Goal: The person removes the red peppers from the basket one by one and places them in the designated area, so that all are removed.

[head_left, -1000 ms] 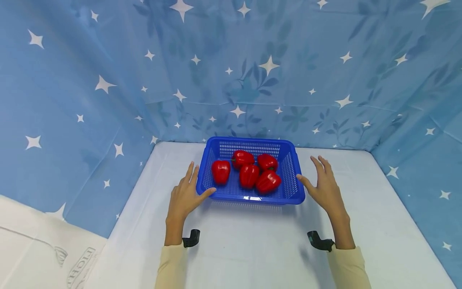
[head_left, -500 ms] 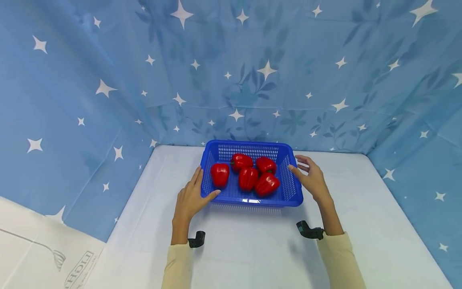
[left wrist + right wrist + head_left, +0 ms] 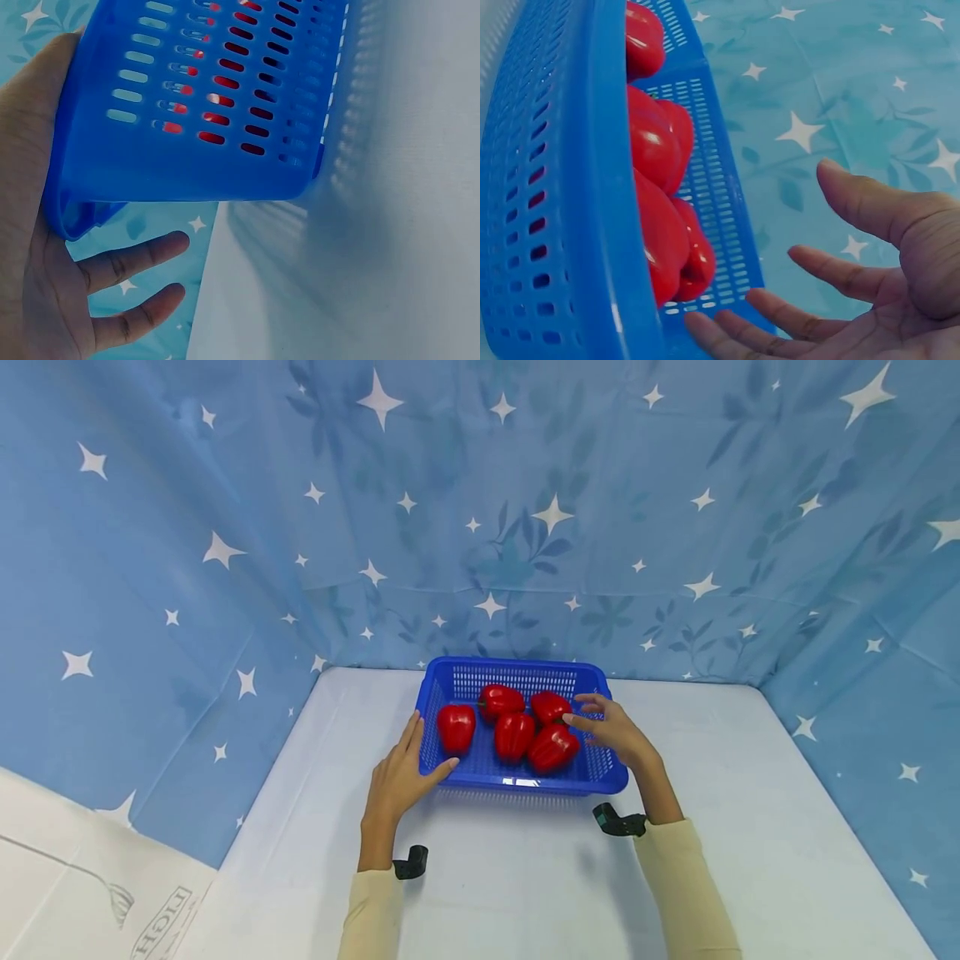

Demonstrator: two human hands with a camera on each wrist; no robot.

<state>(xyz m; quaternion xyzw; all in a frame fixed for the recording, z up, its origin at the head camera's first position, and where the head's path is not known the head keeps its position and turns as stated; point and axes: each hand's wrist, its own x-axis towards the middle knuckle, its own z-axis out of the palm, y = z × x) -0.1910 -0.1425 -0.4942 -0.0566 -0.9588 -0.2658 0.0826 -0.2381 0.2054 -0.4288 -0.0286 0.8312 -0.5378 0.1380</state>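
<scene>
A blue slotted plastic basket (image 3: 480,777) with several red bell peppers stands on the white table. My left hand (image 3: 397,783) rests at its front left corner, with the thumb (image 3: 37,90) along the front rim. Two straight fingers (image 3: 142,259) show past the corner in the left wrist view; the others are hidden. Over the right side of the basket reaches my right hand (image 3: 618,733), its fingers apart and holding nothing. Its fingertips are close to the back right bell pepper (image 3: 549,706) and the front right bell pepper (image 3: 552,748). Another bell pepper (image 3: 456,729) lies at the basket's left end.
A blue star-patterned curtain (image 3: 480,552) hangs behind and beside the table (image 3: 517,893). Printed pale cloth (image 3: 82,893) shows at the lower left. Each wrist carries a small black camera mount (image 3: 618,820).
My right hand has moved left from outside the basket to over its right side. The left hand has closed in on the front left corner. The bell peppers stay where they were.
</scene>
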